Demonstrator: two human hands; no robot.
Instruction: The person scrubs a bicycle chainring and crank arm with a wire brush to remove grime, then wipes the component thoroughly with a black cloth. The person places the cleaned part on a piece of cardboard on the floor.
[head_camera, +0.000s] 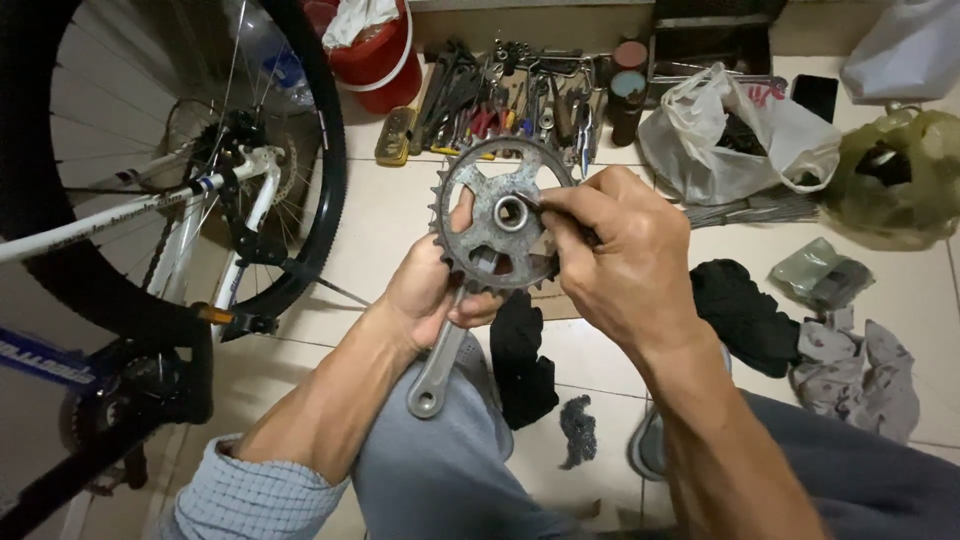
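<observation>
A person's left hand (432, 290) is closed around a worn grey crankset (497, 215), toothed chainring up and crank arm (437, 368) hanging toward the lap, while the right hand (615, 255) pinches a small dark tool, too hidden to identify, against the ring's centre hole. The work appears to be at the cleaning or inspecting stage at the hub bore; the next move likely calls for a steady hold and fine fingertip control. Left of the crankset stands a bicycle wheel (200, 150); beyond it lie hand tools (500, 100); below it, a black rag (522, 360).
</observation>
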